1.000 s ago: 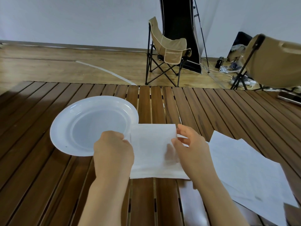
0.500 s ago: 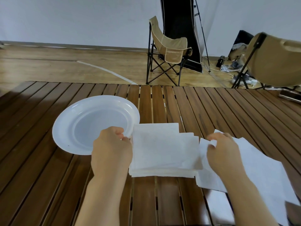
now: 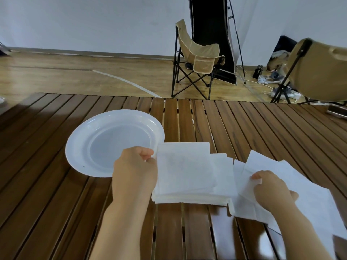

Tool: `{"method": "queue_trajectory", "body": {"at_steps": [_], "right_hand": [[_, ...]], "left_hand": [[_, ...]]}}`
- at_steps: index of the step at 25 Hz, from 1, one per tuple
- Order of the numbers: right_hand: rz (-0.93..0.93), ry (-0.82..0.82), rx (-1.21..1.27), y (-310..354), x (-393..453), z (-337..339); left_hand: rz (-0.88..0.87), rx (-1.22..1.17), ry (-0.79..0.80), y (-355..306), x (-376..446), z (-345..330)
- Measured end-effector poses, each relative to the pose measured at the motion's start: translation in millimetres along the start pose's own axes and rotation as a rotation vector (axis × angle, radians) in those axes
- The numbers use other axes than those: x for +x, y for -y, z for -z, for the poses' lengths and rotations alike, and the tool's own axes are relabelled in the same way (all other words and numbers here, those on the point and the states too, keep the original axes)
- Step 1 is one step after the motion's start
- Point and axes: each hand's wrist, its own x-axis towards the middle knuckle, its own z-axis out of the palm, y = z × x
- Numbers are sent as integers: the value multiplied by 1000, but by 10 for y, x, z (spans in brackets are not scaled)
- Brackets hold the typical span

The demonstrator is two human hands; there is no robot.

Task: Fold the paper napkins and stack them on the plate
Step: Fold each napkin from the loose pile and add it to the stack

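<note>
Left hand (image 3: pixel 135 171) pinches the folded napkin stack (image 3: pixel 189 175) at its left edge, w/ the stack on the slatted table (image 3: pixel 244 128), touching the white plate (image 3: pixel 112 141). Right hand (image 3: pixel 272 190) grips a loose napkin (image 3: pixel 247 199) atop unfolded sheets (image 3: pixel 309 199).

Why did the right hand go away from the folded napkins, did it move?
Yes. The right hand moved rightward, off the folded napkins onto the loose sheets, farther from the plate.

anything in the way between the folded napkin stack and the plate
Nothing visible. The folded stack lies right beside the plate, whose bowl is bare; only the left hand gripping the stack's edge overlaps the rim.
</note>
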Motion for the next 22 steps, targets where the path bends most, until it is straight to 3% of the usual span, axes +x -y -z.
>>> {"method": "queue_trajectory", "body": {"at_steps": [6, 10, 15, 22], "right_hand": [[19, -121, 47, 11, 20, -23], [176, -405, 164, 61, -37, 51], [344, -583, 358, 136, -109, 146], [665, -796, 517, 314, -361, 373]], "left_hand": [[7, -23, 4, -33, -4, -18], [-31, -27, -17, -51, -10, -11], [-254, 2, -84, -188, -81, -11], [-563, -29, 125, -367, -200, -197]]}}
